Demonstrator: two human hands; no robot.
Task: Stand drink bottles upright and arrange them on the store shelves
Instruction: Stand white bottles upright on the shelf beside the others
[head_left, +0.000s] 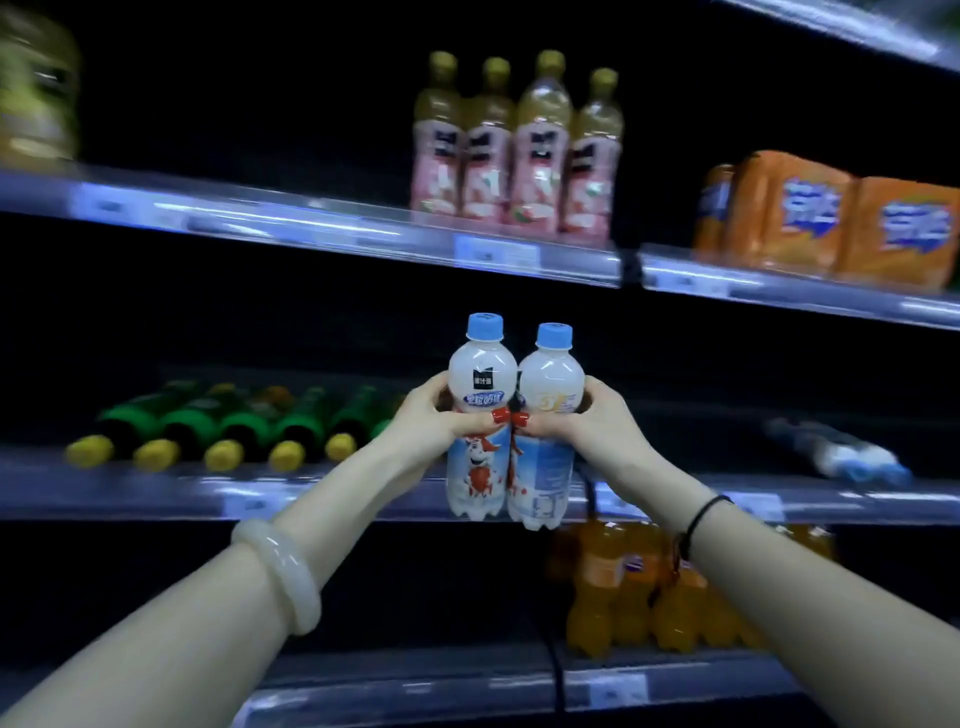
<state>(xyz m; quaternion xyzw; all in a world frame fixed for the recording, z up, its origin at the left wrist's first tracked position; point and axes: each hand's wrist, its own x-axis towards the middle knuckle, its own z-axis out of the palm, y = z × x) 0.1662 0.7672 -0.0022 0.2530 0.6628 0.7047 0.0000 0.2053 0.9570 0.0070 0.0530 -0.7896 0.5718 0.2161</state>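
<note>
The left hand (441, 415) curls its fingers (483, 422) round the waist of the left bottle (480, 374), which is white with a blue cap and a cartoon figure on its label. The right hand (584, 423) grasps the right bottle (550, 382), of the same kind, in the same way. Both bottles are upright, side by side and touching, and the two thumbs meet at the front where the bottles press together. They are held in front of the middle shelf (156, 493), their bases level with its front edge; whether they rest on it I cannot tell

On the middle shelf to the left, a row of green bottles (234, 426) with yellow caps lies on its side, caps toward the camera. Far right on the same shelf, another bottle with a blue cap (836, 452) lies flat, blurred. On the upper shelf (311, 223) four pink-labelled bottles (514, 150) stand upright in a tight cluster, with orange multipacks (831, 218) well to their right. On the lower shelf (675, 680) orange soda bottles (623, 587) stand upright — partly hidden by the right forearm. A pale bangle (278, 577) circles the left wrist, a thin black band (706, 514) the right
</note>
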